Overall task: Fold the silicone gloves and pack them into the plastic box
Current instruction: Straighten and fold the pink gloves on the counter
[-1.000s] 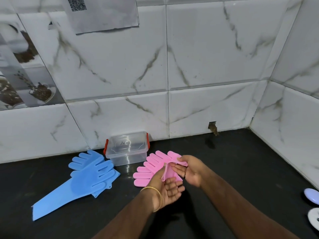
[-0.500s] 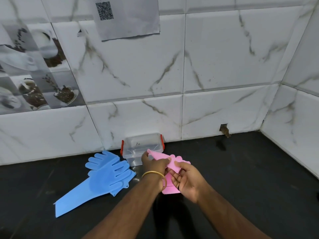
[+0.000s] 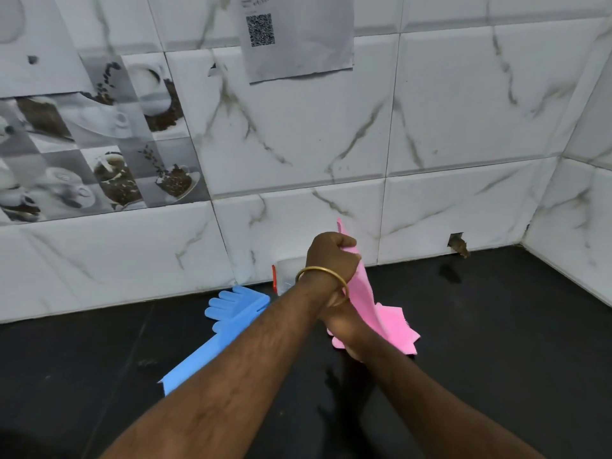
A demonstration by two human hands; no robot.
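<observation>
Blue gloves (image 3: 231, 313) are lying flat and untouched on the dark counter (image 3: 496, 326) at the left, awaiting their turn. Just beyond them the plastic box (image 3: 284, 274) is sitting against the tiled wall, mostly hidden behind the left hand (image 3: 331, 256), which is clenching the raised end of the pink gloves (image 3: 364, 293). Lower down, the right hand (image 3: 344, 326) is gripping their other end above the counter. Folding pink appears to be underway; next, doubling them small enough for the box.
</observation>
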